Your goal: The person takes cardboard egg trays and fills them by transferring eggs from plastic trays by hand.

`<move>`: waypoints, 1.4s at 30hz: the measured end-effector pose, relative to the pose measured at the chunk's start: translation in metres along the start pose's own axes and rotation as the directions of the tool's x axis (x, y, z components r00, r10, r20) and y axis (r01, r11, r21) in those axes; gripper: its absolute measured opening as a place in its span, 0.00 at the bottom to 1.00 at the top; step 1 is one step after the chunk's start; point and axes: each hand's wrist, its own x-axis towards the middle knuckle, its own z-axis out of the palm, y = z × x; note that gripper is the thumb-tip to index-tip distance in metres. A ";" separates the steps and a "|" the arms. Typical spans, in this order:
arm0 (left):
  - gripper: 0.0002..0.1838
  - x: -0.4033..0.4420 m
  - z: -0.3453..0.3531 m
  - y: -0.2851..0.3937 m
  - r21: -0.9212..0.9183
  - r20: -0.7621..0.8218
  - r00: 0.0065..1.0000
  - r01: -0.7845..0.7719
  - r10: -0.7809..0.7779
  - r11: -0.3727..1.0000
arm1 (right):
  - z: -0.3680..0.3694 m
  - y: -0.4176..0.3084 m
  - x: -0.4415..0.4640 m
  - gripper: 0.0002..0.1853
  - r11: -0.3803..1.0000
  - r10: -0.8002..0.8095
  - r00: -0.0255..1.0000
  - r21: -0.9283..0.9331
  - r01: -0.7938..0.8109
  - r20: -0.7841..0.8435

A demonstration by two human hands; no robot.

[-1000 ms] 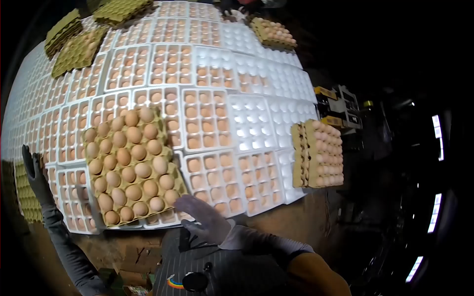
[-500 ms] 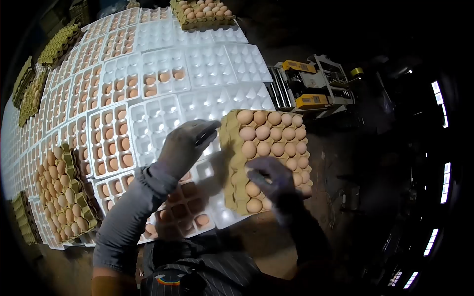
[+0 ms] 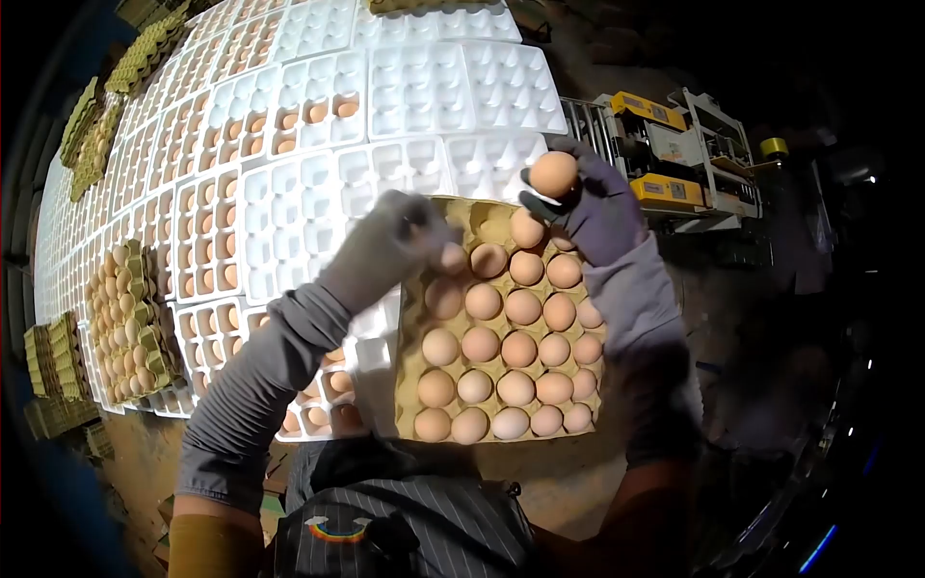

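Note:
My right hand (image 3: 602, 207), in a grey glove, holds a brown egg (image 3: 554, 174) up over the back right corner of a pulp tray (image 3: 409, 376) full of eggs. My left hand (image 3: 390, 241), also gloved and blurred, has its fingers closed round an egg (image 3: 451, 258) at the tray's back left side. A few cups along the tray's back edge hold no egg. Just left of this tray lie white foam trays (image 3: 299, 217) with hollow cups, and others beside them hold eggs (image 3: 204, 231).
Another pulp tray of eggs (image 3: 120, 328) sits at the left on the white trays. Stacked pulp trays (image 3: 58, 356) stand at the far left, more (image 3: 145, 53) at the back left. A machine with yellow parts (image 3: 665, 191) and rollers stands at the back right.
Both hands have moved to the back of the pulp tray, and an egg is now in my right hand. The tray now faces the camera more squarely. The view has shifted.

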 end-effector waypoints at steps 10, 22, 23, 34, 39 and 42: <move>0.12 -0.004 0.009 0.004 0.530 0.112 0.951 -0.303 0.289 0.792 | 0.027 0.028 -0.017 0.21 -0.593 0.258 0.826 -0.592 0.545 0.502; 0.14 -0.019 -0.018 0.007 -0.026 0.113 0.968 -0.225 0.226 0.974 | 0.018 0.014 -0.037 0.09 0.379 0.138 0.793 -0.772 0.511 0.593; 0.18 -0.026 -0.007 0.008 0.301 0.121 0.955 -0.295 0.271 0.907 | 0.023 0.020 -0.042 0.09 0.376 0.138 0.793 -0.772 0.513 0.594; 0.26 -0.064 0.010 0.001 0.216 -0.092 0.972 -0.194 0.218 0.957 | 0.018 0.068 -0.075 0.25 -0.647 0.102 0.848 -0.613 0.453 0.520; 0.41 -0.115 -0.016 -0.030 -0.615 0.215 0.937 0.349 -0.276 0.707 | 0.019 0.019 -0.069 0.22 0.599 0.272 0.961 -0.789 -0.138 0.039; 0.46 -0.141 -0.009 -0.039 -0.678 0.164 0.906 0.391 -0.390 0.623 | 0.013 0.003 -0.062 0.21 0.935 0.209 0.941 -0.337 -0.112 0.267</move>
